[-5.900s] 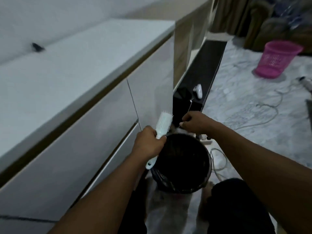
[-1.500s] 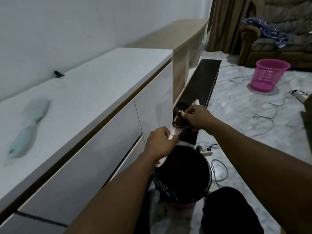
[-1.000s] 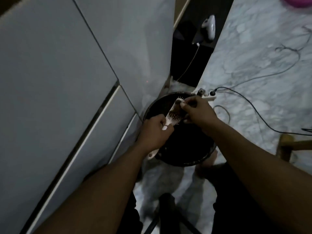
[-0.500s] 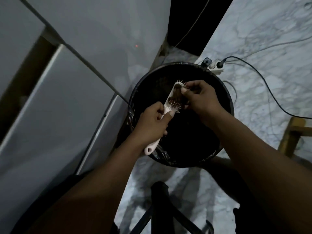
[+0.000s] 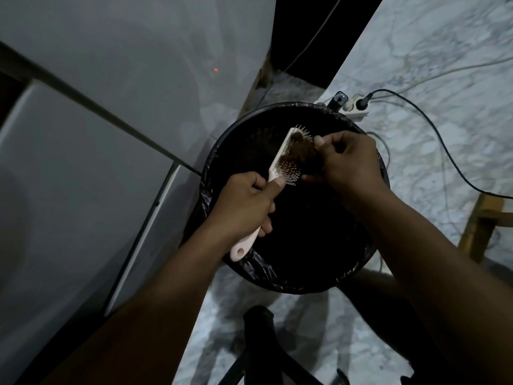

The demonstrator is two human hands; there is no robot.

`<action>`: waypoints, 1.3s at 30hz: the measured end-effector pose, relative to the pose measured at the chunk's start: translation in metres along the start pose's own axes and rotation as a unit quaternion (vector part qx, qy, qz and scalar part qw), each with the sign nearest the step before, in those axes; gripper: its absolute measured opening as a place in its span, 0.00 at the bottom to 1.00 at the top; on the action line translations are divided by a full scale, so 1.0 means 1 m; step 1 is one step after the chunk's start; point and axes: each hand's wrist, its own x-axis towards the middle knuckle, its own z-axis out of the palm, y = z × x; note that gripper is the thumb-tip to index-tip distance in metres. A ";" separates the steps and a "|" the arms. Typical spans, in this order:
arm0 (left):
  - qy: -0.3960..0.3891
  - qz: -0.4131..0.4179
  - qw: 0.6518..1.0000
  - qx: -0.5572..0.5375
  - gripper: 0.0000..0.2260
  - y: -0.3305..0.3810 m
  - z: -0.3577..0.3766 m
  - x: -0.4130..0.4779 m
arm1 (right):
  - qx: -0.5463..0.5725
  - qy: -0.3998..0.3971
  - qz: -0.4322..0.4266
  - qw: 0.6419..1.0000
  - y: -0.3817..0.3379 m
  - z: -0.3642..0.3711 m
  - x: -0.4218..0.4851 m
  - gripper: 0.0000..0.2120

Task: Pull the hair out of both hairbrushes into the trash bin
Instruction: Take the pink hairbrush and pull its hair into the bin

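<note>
A round black trash bin [image 5: 238, 262] lined with a dark bag stands on the marble floor right below me. Over its mouth my left hand [image 5: 244, 204] grips the handle of a pale pink hairbrush [image 5: 280, 159], bristles turned to the right. A brown clump of hair [image 5: 304, 148] sits in the bristles. My right hand [image 5: 349, 162] pinches that clump at the brush head. The second hairbrush is out of view.
White cabinet drawers [image 5: 97, 168] rise close on the left of the bin. A power strip [image 5: 354, 107] with plugs and cables [image 5: 433, 134] lies on the floor just behind the bin. A wooden leg [image 5: 477, 226] stands at right, and a dark stand [image 5: 258, 337] below.
My view has tipped down from the cabinet top to straight over the bin. Both hands brought the brush over the bin, and my right fingers have gathered more hair off the bristles.
</note>
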 end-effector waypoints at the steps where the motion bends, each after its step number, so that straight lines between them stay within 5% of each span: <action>1: 0.004 0.004 1.000 0.002 0.15 0.000 0.000 0.000 | 0.021 -0.005 0.014 1.000 -0.001 0.001 -0.002 0.10; 6: 0.038 0.049 0.997 0.051 0.14 -0.003 0.002 -0.004 | -0.009 -0.082 -0.021 0.996 0.002 0.004 -0.009 0.21; 9: 0.045 0.061 0.995 0.065 0.14 -0.004 0.004 -0.004 | -0.057 -0.042 -0.053 0.996 0.005 0.006 -0.008 0.11; 17: 0.042 0.061 0.995 0.062 0.14 -0.004 0.006 -0.002 | 0.199 -0.026 0.121 0.972 -0.005 0.006 -0.006 0.06; 22: 0.042 0.080 0.994 0.068 0.14 -0.001 0.009 -0.006 | 0.034 -0.058 -0.004 0.998 0.004 0.008 -0.010 0.24; 27: 0.047 0.095 0.991 0.084 0.14 0.000 0.011 -0.009 | -0.049 0.028 -0.080 0.995 0.006 0.004 -0.006 0.06; 34: 0.068 0.083 0.993 0.047 0.14 0.001 0.006 -0.001 | 0.215 -0.028 0.077 0.973 -0.006 0.007 -0.007 0.08; 36: 0.081 0.081 0.992 0.055 0.15 0.000 0.005 -0.001 | 0.186 -0.062 0.049 0.979 -0.008 0.008 -0.011 0.03; 39: 0.087 0.083 0.990 0.068 0.15 0.000 0.005 -0.001 | 0.057 -0.086 -0.066 0.992 -0.004 0.010 -0.017 0.15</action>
